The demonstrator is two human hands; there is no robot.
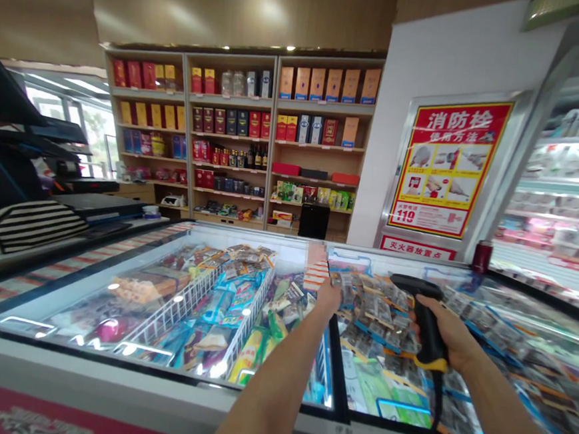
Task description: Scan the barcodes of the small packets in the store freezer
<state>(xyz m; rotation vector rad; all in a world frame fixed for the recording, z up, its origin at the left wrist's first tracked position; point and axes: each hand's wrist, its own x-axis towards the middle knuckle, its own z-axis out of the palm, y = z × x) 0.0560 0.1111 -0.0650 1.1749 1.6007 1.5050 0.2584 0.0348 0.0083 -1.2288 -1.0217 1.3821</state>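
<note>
My right hand (443, 333) is wrapped around the handle of a black-and-yellow barcode scanner (431, 328). Its head points left, and a cable (435, 416) runs down from the grip. Reaching forward over the freezer, my left hand (330, 299) is closed at the lower edge of a small orange-and-white striped packet (316, 275). The packet's upper part is pixelated, so its print cannot be read. Both hands are above the glass-topped chest freezer (156, 384), which holds many bagged goods, among them blue packs (233, 296) and brown packs with orange edges (377, 307).
Shelves with boxed goods (237, 122) stand behind the freezer. A dark upright object (314, 220) is just beyond its far edge. On the left are a counter device (90, 204) and a striped bag (33, 227). A red poster (451, 166) hangs on the wall; a display fridge (563, 178) stands right.
</note>
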